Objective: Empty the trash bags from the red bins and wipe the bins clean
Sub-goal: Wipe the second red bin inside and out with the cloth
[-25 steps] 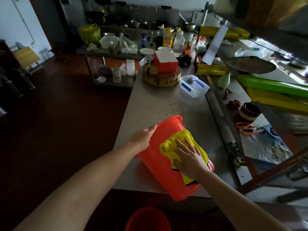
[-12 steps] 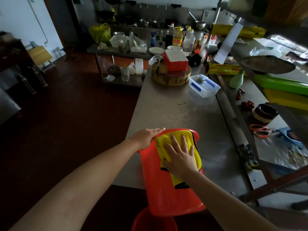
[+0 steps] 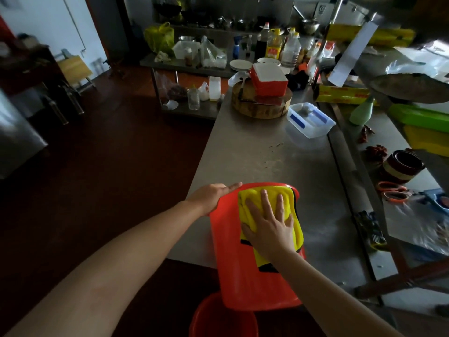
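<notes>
A red bin (image 3: 233,271) lies on its side at the near edge of the steel table (image 3: 245,152), its lower end hanging over the edge. A yellow cloth (image 3: 252,203) with black trim is spread on the bin's upper side. My right hand (image 3: 269,224) presses flat on the cloth with the fingers straight and spread. My left hand (image 3: 211,194) rests on the bin's far left end and steadies it; its fingertips are partly hidden behind the bin. A second red bin (image 3: 222,317) stands on the floor below, only its rim showing.
Farther along the table are a clear plastic tub (image 3: 311,122), a round wooden block (image 3: 260,104) with a red-and-white box (image 3: 269,80) on it, and bottles behind. Orange scissors (image 3: 391,190) and a dark bowl (image 3: 402,166) lie to the right. Dark floor stretches on the left.
The bin has turned so its length points toward me, and it has slid nearer the table edge. My right hand has moved the cloth up along the bin's side.
</notes>
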### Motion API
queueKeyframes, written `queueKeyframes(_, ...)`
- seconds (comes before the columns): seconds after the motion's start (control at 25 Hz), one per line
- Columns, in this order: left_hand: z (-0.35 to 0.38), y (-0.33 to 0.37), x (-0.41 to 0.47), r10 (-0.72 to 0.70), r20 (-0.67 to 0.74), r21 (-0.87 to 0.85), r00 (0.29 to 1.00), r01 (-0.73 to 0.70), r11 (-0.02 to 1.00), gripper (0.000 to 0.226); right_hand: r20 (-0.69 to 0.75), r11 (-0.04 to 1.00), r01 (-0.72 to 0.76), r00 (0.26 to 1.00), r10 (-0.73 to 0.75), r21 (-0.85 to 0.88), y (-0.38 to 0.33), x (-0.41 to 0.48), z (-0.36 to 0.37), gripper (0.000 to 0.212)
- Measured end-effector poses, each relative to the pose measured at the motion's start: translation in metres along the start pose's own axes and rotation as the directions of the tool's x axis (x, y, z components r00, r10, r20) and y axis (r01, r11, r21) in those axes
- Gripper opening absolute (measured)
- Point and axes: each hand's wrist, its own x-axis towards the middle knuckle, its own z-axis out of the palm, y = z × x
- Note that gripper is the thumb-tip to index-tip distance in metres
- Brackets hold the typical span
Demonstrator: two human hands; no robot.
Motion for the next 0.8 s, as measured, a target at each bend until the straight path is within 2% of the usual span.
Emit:
queueKeyframes(0.08,-0.005,0.005,0.002,0.005,0.029,-0.048,1.000,-0.004,0.999,0.055,-0.002,0.998,0.037,0.999,-0.037,-0.044,-0.013,-0.003,0.003,0.072)
queueKeyframes(0.24,-0.015,-0.004,0.012,0.120,0.076,0.107,0.990,-0.128,0.986,0.063,0.068,0.963,0.151,0.988,-0.139,-0.221,-0.053,-0.009,0.018,0.077)
queueKeyframes(0.32,-0.016,-0.012,0.014,0.153,0.104,0.151,0.983,-0.168,0.974,0.063,0.081,0.944,0.154,0.987,-0.136,-0.293,-0.068,-0.008,0.022,0.076)
queueKeyframes(0.44,-0.017,-0.031,0.012,0.155,0.127,0.093,0.980,-0.168,0.981,0.055,0.081,0.937,0.114,0.992,-0.092,-0.330,-0.087,-0.008,0.025,0.078)
queueKeyframes(0.6,-0.017,-0.049,0.008,0.286,0.118,0.132,0.951,-0.301,0.944,0.071,0.058,0.948,0.069,0.997,-0.054,-0.310,-0.100,-0.008,0.025,0.079)
queueKeyframes(0.8,-0.014,-0.058,-0.004,0.269,0.104,0.105,0.957,-0.280,0.954,0.072,-0.068,0.981,0.025,0.997,-0.038,-0.190,-0.082,-0.012,0.017,0.080)
